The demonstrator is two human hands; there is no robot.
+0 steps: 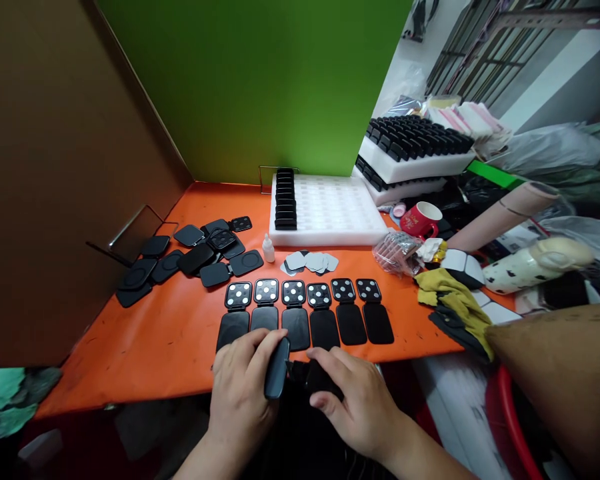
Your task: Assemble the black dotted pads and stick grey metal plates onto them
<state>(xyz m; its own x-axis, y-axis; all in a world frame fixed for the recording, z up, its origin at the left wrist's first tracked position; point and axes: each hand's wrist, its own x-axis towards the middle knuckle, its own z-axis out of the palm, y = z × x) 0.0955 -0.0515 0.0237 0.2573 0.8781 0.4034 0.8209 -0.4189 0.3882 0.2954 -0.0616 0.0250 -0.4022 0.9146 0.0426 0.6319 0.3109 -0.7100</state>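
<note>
Soft light falls on the green panel; lower corners sink into shadow, edges stretch, hands slightly blur.

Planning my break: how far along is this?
Looks done: one column of black pieces in the white tray. In hand: a dark plate in the left hand, a black part in the right hand. Apparently left: six open units in a row, the loose pile.

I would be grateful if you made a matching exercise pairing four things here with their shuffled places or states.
1. Red mug
2. Small bottle
3. Left hand
4. Green panel

A. Gripping a dark plate
B. Behind the single foam tray
C. Right of that tray
D. Upright, left of pale cards

Pairs: 1-C; 2-D; 3-A; 4-B.
</note>
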